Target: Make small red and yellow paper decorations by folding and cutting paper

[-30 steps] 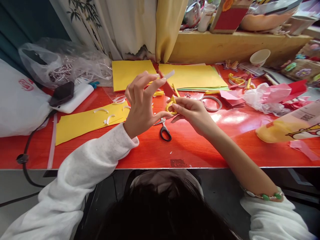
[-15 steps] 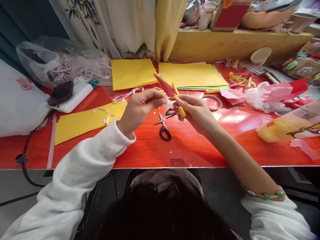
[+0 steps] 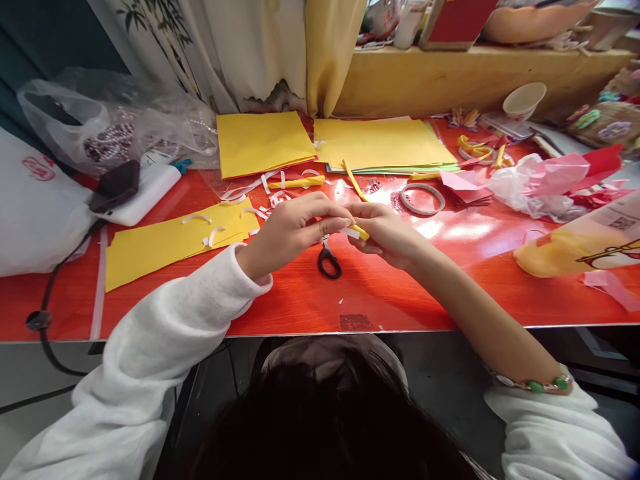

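Observation:
My left hand (image 3: 295, 230) is closed, thumb and fingertips pinched together against my right hand over the table. In my right hand (image 3: 387, 230), fingers curl round a folded yellow paper piece (image 3: 360, 231). One thin yellow end (image 3: 353, 177) sticks up behind the knuckles. A short white strip (image 3: 349, 233) shows at the yellow paper, close to my left fingertips; whether it is stuck on cannot be told. The red paper cone is hidden. Below the hands lie scissors (image 3: 330, 263), with a black handle loop showing and the blades mostly covered.
Yellow sheets (image 3: 265, 143) lie at the back, with cut yellow paper (image 3: 175, 243) at left. A tape roll (image 3: 423, 199) and pink paper (image 3: 467, 187) are on the right, near a bottle (image 3: 575, 240). A phone (image 3: 117, 187) rests on a white box (image 3: 145, 193).
My hands have come together and my left fingers now meet the right ones. The yellow paper has turned, and the red cone has gone out of sight. The view has shifted slightly.

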The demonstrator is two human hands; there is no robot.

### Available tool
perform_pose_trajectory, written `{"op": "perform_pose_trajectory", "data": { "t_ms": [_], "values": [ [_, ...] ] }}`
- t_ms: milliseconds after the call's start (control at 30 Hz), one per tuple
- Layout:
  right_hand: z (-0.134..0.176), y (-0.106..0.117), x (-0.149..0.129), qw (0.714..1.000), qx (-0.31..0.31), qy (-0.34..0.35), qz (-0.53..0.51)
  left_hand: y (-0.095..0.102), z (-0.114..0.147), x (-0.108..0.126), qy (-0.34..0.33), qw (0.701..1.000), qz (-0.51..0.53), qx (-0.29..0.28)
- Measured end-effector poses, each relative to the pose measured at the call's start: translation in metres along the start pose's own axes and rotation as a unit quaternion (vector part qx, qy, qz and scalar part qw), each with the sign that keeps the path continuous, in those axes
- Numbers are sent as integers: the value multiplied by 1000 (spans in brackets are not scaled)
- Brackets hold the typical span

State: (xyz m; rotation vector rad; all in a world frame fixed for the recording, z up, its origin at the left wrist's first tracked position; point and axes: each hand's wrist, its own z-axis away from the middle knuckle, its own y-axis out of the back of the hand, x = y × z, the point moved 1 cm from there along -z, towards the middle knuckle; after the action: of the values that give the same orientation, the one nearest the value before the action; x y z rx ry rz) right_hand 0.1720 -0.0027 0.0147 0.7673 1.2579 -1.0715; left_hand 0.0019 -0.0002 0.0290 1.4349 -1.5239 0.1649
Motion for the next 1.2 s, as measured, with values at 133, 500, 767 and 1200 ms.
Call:
{"op": "perform_pose_trajectory", "data": {
  "t_ms": [133,500,767,1200],
  "values": [
    [2,-4,-1,999,1,-38,7,-3,1,-1,11,1000,5,-17],
    [2,-7,1,998,-28,-56,11,-9,1,-4,21,999,-6,-29],
    [3,-8,1,997,-29,-64,18,-10,2,-4,13,999,-36,-35],
    [3,-8,1,997,-31,-67,22,-11,3,-4,1,997,-66,-36]
  ]
}}
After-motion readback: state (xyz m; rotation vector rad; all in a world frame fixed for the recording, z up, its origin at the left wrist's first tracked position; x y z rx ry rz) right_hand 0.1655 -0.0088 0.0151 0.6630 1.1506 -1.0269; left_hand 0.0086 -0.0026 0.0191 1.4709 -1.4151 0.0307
